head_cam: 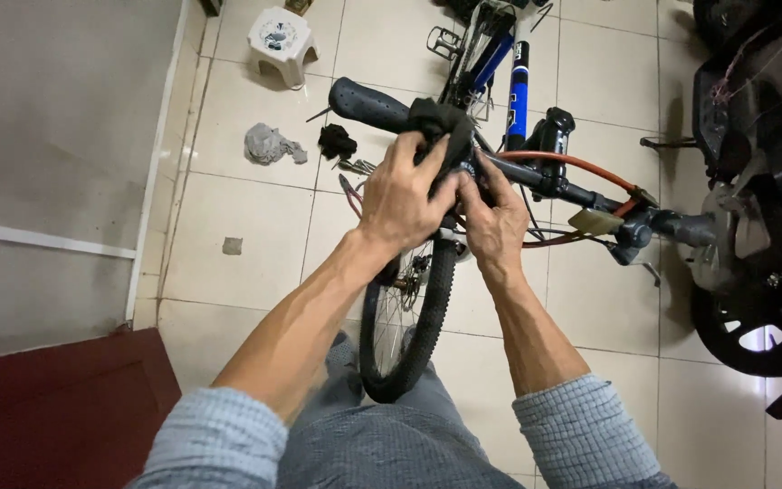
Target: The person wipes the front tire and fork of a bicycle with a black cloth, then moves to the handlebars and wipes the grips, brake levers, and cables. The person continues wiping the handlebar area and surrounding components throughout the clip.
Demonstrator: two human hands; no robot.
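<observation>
A bicycle stands in front of me with its black handlebar (554, 186) running from a ribbed left grip (364, 102) to the right end. My left hand (405, 195) presses a black cloth (441, 122) against the bar just inside the left grip. Beside it, my right hand (495, 222) touches the bar and the fittings under the cloth. The front wheel (409, 317) points toward me between my knees. An orange cable (572, 161) arcs over the bar.
On the tiled floor lie a white plastic stool (281, 41), a grey rag (267, 143), a black rag (337, 140) and small tools (355, 167). A dark motorbike (758, 199) stands at the right. A grey wall (56, 136) and red panel (56, 407) are at the left.
</observation>
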